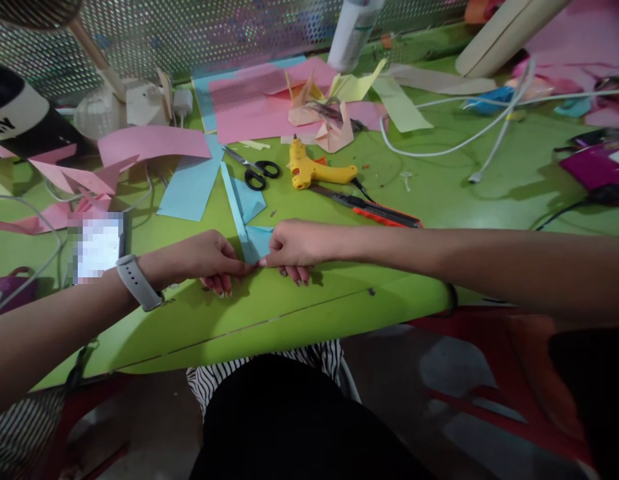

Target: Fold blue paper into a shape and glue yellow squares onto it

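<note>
Ideally, the left hand [216,259], fingertips pinching the near corner of the folded blue paper [258,245], should hold that point steady on the green table [334,290], where the paper lies between both hands. The right hand [295,243] grips the paper's right side; aligning edges before pressing outward would probably give a crisper crease, well clear of the box cutter [384,214].

Bare strip of green table [319,293] along the near edge, just this side of left hand [216,261] and right hand [295,245]; second open patch right of the glue gun [319,171], bounded beyond by a looping white cable [419,155]. Straight beyond the hands, way blocked by scissors [251,167], glue gun and cutter [384,215]. Left side tight: phone [99,247], then pink strips [154,145].
</note>
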A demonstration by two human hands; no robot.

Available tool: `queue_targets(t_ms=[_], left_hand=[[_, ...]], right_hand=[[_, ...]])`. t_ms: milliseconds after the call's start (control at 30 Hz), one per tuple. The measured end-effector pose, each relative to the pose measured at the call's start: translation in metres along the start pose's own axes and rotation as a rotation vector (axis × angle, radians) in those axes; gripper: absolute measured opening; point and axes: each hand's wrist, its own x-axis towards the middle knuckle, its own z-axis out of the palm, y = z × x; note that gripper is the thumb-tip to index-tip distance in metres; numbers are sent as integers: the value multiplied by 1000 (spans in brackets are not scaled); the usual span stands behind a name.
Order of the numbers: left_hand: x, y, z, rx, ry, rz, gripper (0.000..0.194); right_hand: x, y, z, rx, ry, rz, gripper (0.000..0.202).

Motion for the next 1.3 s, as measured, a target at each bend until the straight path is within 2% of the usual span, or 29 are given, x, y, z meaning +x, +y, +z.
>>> queue_targets(t_ms=[567,633,700,767,833,1000,1067,1133,1200,1300], left_hand=[[-14,-16,0,40,61,34,39],[-20,-16,4,23,143,76,40],[-23,-17,9,-21,300,183,39],[-22,-16,15,-57,461,310,36],[-18,-16,19,-30,528,390,33],[-13,-18,17,210,471,519,24],[-24,-24,11,310,453,617,21],[-42,-32,5,400,350,690,18],[-60,-42,0,460,322,676,18],[-81,-55,-5,570,285,588,23]], right_hand=[[0,3,1,-29,23,-24,41],[-1,4,1,-4,7,-47,43],[-4,4,-1,39,11,-80,44],[-11,2,-7,80,87,-130,44],[-19,-1,-16,113,209,-190,41],[-29,-1,-40,164,415,-327,41],[-28,2,-46,170,478,-390,41],[-26,6,-48,142,550,-478,37],[-22,8,-47,38,638,-572,28],[-10,8,-46,-270,719,-684,14]])
